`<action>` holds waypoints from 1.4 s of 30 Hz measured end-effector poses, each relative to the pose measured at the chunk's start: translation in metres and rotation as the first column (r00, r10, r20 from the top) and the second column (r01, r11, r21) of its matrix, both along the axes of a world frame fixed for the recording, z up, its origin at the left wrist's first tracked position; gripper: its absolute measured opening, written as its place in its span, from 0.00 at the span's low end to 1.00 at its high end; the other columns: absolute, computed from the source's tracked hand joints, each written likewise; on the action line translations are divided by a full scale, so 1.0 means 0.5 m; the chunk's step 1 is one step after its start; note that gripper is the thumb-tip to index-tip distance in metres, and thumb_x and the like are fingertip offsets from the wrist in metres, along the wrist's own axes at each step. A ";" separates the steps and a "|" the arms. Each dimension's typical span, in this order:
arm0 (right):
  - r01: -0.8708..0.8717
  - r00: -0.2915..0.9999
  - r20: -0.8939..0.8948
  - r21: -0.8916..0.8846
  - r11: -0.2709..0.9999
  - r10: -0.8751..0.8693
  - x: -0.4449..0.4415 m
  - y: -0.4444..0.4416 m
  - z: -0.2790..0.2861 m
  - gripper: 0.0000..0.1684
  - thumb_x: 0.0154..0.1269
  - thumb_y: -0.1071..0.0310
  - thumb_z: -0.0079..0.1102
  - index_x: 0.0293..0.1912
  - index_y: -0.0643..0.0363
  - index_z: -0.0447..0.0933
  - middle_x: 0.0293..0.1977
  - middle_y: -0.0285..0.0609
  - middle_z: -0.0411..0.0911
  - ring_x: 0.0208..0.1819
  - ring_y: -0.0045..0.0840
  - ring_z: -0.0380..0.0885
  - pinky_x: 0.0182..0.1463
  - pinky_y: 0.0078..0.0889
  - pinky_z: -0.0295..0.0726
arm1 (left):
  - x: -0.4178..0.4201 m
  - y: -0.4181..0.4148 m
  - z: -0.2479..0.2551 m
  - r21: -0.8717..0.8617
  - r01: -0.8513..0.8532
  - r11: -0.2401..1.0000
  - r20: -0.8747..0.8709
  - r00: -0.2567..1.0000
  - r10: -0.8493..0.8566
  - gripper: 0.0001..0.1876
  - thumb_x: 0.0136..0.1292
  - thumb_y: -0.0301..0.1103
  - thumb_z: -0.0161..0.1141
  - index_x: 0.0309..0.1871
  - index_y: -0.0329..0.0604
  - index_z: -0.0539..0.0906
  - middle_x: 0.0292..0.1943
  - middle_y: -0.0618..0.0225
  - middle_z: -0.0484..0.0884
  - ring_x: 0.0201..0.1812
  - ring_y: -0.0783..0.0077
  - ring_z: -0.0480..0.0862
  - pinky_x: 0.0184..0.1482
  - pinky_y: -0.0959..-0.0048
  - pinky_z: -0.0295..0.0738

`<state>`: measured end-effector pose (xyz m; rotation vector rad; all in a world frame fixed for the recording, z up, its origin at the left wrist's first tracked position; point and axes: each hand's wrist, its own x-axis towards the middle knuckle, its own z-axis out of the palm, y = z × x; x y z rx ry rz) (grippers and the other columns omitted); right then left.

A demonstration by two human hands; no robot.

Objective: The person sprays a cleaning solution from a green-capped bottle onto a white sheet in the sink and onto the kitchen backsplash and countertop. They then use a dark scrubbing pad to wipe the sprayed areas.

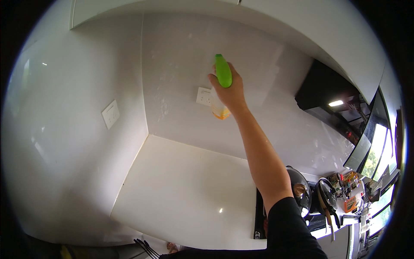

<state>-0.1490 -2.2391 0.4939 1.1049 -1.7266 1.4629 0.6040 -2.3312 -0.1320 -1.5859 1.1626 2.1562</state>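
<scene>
My right hand is wrapped around the neck of a spray bottle with a bright green head. Below the grip, the bottle's clear body shows some orange near its base. Hand and bottle are raised in front of the glossy grey backsplash wall, and the head's tip points toward it. Whitish marks and spots dot the wall to the left of the bottle. Just behind the bottle, a white wall socket is partly covered. My left hand is out of view.
Below lies a white countertop. Another socket sits on the left wall. To the right are a black range hood, a glass-lidded pan, a second lidded pan, and several jars and bottles. Cabinets overhang above.
</scene>
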 end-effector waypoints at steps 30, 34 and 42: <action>0.214 0.967 -0.029 -0.441 0.872 -0.252 0.265 0.402 0.066 0.11 0.70 0.72 0.70 0.49 0.62 0.80 0.41 0.36 0.83 0.39 0.15 0.81 0.44 0.20 0.77 | -0.107 -0.025 0.020 0.047 0.119 0.992 0.110 0.986 -0.124 0.18 0.74 0.35 0.61 0.64 0.44 0.78 0.50 0.62 0.85 0.43 0.65 0.86 0.36 0.67 0.81; 0.267 0.961 0.046 -0.401 0.876 -0.272 0.277 0.423 0.030 0.12 0.70 0.72 0.70 0.51 0.62 0.80 0.44 0.38 0.83 0.40 0.16 0.81 0.44 0.21 0.78 | -0.121 -0.022 0.017 0.048 0.120 0.992 0.118 0.985 -0.125 0.18 0.73 0.34 0.61 0.64 0.46 0.79 0.49 0.64 0.86 0.42 0.65 0.86 0.36 0.68 0.80; 0.222 0.966 -0.046 -0.353 0.909 -0.253 0.337 0.373 0.045 0.09 0.69 0.75 0.70 0.46 0.63 0.80 0.37 0.35 0.82 0.39 0.17 0.79 0.46 0.23 0.80 | -0.116 -0.014 0.004 0.046 0.110 0.993 0.110 0.987 -0.115 0.18 0.73 0.34 0.61 0.64 0.49 0.79 0.48 0.67 0.87 0.39 0.66 0.86 0.34 0.69 0.78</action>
